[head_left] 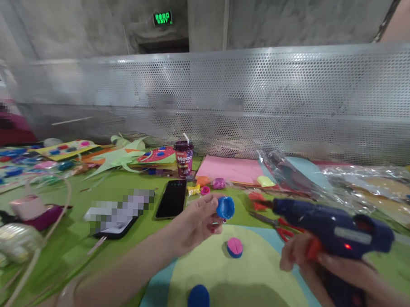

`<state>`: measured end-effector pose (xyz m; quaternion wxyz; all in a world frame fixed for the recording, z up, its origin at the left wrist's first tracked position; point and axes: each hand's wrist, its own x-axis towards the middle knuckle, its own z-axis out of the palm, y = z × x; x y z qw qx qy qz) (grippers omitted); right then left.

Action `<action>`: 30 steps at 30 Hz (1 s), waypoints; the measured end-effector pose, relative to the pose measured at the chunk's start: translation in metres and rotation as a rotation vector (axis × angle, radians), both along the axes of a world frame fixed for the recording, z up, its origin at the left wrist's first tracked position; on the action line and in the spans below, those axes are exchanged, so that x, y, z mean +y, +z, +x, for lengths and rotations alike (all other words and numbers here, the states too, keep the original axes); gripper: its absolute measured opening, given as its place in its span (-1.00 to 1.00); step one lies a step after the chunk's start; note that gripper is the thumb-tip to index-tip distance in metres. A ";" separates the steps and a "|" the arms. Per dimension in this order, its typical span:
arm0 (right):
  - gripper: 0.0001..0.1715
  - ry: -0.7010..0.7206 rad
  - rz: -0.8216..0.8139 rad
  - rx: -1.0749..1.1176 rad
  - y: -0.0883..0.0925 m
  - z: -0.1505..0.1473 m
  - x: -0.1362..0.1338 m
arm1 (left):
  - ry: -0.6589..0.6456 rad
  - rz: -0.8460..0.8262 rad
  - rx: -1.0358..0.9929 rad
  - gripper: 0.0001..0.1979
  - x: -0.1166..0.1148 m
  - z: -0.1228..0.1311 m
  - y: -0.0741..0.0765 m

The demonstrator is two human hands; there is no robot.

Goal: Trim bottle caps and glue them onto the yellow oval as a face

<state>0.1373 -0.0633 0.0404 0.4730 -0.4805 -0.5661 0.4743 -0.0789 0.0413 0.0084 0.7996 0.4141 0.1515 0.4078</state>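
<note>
Between the fingertips of my left hand (197,221) is a small blue bottle cap (225,208), its hollow side facing me. My right hand (319,262) grips a dark blue glue gun (327,226) with a lit red light and an orange trigger; its nozzle points left toward the cap, some distance away. Below them lies a pale yellow round paper (254,273) on a light blue sheet (158,282). A blue cap with a pink top (235,247) sits on the yellow paper, and a dark blue oval piece (199,300) lies nearer to me.
Red-handled scissors (285,230) lie behind the paper. A black phone (171,199), a second phone (120,215) with a cable, and a purple drink cup (183,159) stand or lie to the left. Pink paper (229,169) and clear plastic bags (370,183) lie farther back.
</note>
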 end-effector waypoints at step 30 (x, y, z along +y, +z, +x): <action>-0.75 -0.108 -0.068 0.296 0.006 -0.005 0.005 | -0.065 1.112 0.931 -0.74 -0.058 0.032 -0.010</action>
